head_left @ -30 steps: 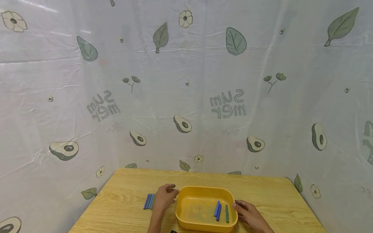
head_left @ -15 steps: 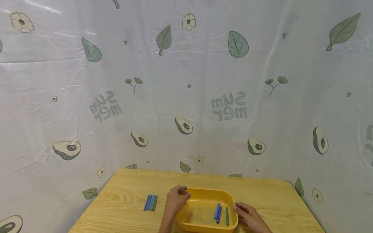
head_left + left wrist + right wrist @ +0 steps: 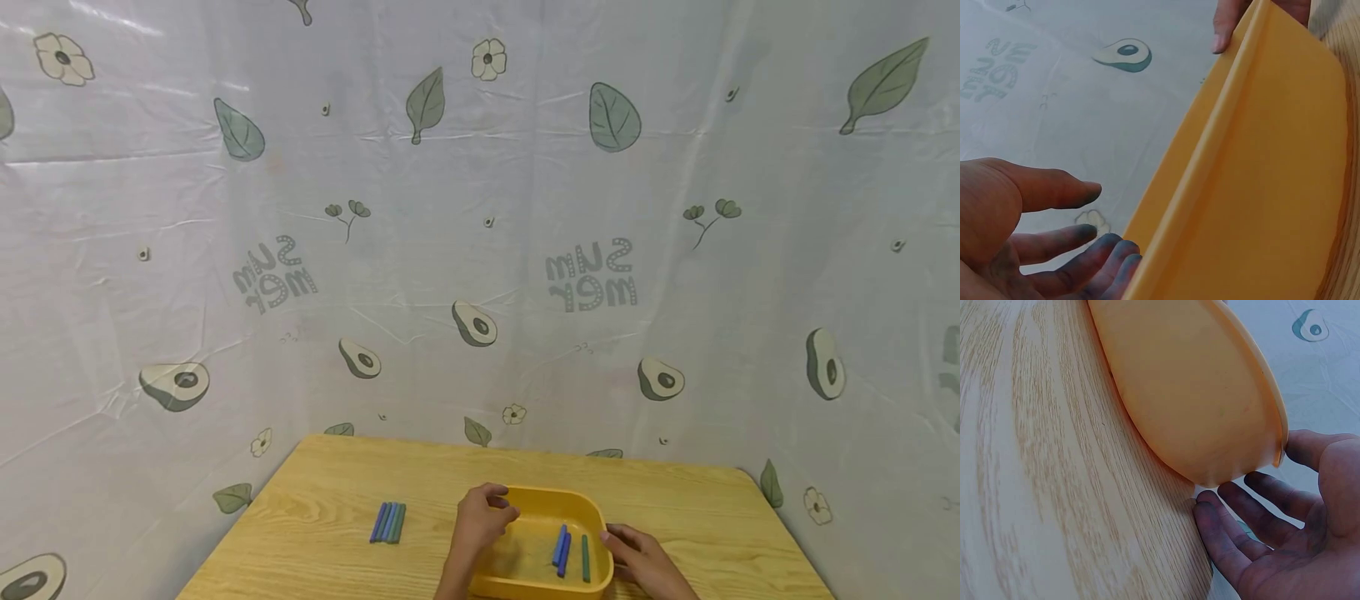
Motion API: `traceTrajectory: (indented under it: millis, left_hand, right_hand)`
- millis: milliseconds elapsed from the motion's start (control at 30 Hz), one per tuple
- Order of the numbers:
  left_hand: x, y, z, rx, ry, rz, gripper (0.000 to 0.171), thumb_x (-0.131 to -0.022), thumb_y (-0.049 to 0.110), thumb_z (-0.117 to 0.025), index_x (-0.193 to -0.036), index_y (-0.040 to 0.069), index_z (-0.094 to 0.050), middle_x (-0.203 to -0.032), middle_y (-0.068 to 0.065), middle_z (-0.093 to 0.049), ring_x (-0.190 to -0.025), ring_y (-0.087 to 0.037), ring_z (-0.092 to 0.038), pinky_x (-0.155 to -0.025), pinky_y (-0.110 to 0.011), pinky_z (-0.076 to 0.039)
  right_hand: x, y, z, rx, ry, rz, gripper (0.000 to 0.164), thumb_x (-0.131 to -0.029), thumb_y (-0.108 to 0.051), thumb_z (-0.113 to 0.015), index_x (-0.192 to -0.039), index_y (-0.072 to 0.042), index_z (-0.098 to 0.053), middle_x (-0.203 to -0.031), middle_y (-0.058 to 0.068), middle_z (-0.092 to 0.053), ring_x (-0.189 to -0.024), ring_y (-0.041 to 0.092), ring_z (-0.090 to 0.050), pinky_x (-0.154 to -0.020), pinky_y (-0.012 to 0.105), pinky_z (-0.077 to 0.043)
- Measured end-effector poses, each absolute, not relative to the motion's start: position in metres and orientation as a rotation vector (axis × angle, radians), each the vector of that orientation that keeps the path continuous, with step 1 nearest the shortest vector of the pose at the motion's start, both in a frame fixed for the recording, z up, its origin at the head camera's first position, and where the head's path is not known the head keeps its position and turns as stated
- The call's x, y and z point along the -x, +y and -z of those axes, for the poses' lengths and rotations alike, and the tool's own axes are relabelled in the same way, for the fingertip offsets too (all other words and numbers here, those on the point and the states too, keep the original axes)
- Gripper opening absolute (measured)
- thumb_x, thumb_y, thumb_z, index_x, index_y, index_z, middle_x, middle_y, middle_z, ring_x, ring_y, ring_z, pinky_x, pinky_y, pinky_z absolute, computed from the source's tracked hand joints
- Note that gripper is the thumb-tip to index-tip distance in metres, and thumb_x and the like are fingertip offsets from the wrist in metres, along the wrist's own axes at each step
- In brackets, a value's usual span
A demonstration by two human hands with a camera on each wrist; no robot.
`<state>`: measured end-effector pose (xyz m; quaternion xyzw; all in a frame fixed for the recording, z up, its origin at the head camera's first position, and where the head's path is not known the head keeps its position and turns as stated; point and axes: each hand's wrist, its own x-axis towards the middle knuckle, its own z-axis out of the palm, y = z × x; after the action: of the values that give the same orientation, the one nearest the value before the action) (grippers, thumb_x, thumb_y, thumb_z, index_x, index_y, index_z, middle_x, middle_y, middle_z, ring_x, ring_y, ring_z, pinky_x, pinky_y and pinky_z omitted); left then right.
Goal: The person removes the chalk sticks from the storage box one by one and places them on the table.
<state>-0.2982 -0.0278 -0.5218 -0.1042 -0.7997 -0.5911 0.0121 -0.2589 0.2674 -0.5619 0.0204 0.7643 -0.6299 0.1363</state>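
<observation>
A yellow plastic basin (image 3: pixel 540 590) stands near the front of the table, with two blue chalk sticks (image 3: pixel 561 552) and one green chalk stick (image 3: pixel 585 558) inside on the right. My left hand (image 3: pixel 480 521) hovers over the basin's left part, fingers loosely bent, holding nothing; its dust-stained fingertips (image 3: pixel 1124 250) show in the left wrist view. With the thumb on the rim and the fingers against the outer wall, my right hand (image 3: pixel 643 560) holds the basin's right end. Several blue and green chalk sticks (image 3: pixel 387 522) lie side by side on the table to the left.
The wood-grain table (image 3: pixel 300 533) reaches back to a pale patterned curtain (image 3: pixel 480 250), which also encloses both sides. Dusty smudges mark the basin's floor.
My left hand has moved right, from beside the row of chalk sticks to over the basin, uncovering the row. My right hand stays at the basin's right end.
</observation>
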Motion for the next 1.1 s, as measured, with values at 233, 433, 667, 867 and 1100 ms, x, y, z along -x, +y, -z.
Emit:
traceTrajectory:
  millis: [233, 433, 667, 867, 1100]
  left_hand:
    - [0.297, -0.008, 0.526, 0.300, -2.542, 1.861, 0.039, -0.090, 0.006, -0.082, -0.126, -0.009, -0.073, -0.095, -0.009, -0.075, -0.078, -0.033, -0.076, -0.064, -0.036, -0.064]
    - [0.299, 0.010, 0.527, 0.283, -2.583, 1.904, 0.039, -0.089, 0.006, -0.083, -0.125, -0.007, -0.074, -0.096, -0.009, -0.075, -0.079, -0.025, -0.075, -0.067, -0.038, -0.065]
    - [0.303, 0.025, 0.527, 0.318, -2.599, 1.905, 0.035, -0.087, 0.004, -0.084, -0.120, -0.006, -0.077, -0.095, -0.009, -0.077, -0.079, -0.020, -0.075, -0.067, -0.037, -0.065]
    - [0.308, 0.034, 0.529, 0.350, -2.621, 1.912, 0.033, -0.087, 0.003, -0.085, -0.118, -0.005, -0.077, -0.092, -0.008, -0.078, -0.077, -0.022, -0.075, -0.065, -0.036, -0.064]
    - [0.312, 0.043, 0.537, 0.360, -2.651, 1.932, 0.035, -0.085, 0.004, -0.086, -0.117, -0.006, -0.077, -0.088, -0.008, -0.079, -0.076, -0.027, -0.078, -0.066, -0.038, -0.066]
  right_hand:
    - [0.259, 0.268, 0.561, -0.060, 2.190, 1.836, 0.082, -0.114, -0.039, -0.053, -0.152, 0.028, -0.027, -0.146, 0.045, -0.052, -0.124, 0.047, -0.070, -0.098, 0.049, -0.063]
    - [0.259, 0.268, 0.560, -0.030, 2.191, 1.834, 0.082, -0.114, -0.038, -0.052, -0.153, 0.029, -0.026, -0.147, 0.046, -0.050, -0.126, 0.048, -0.068, -0.098, 0.049, -0.063]
    - [0.260, 0.267, 0.559, -0.015, 2.208, 1.825, 0.082, -0.114, -0.039, -0.052, -0.152, 0.029, -0.027, -0.147, 0.046, -0.051, -0.126, 0.048, -0.068, -0.098, 0.049, -0.063]
    - [0.260, 0.269, 0.560, -0.009, 2.188, 1.835, 0.081, -0.114, -0.039, -0.051, -0.153, 0.028, -0.026, -0.148, 0.046, -0.050, -0.127, 0.048, -0.068, -0.099, 0.049, -0.063]
    - [0.258, 0.269, 0.561, -0.004, 2.130, 1.884, 0.080, -0.114, -0.038, -0.053, -0.154, 0.027, -0.027, -0.149, 0.045, -0.049, -0.126, 0.046, -0.068, -0.100, 0.050, -0.062]
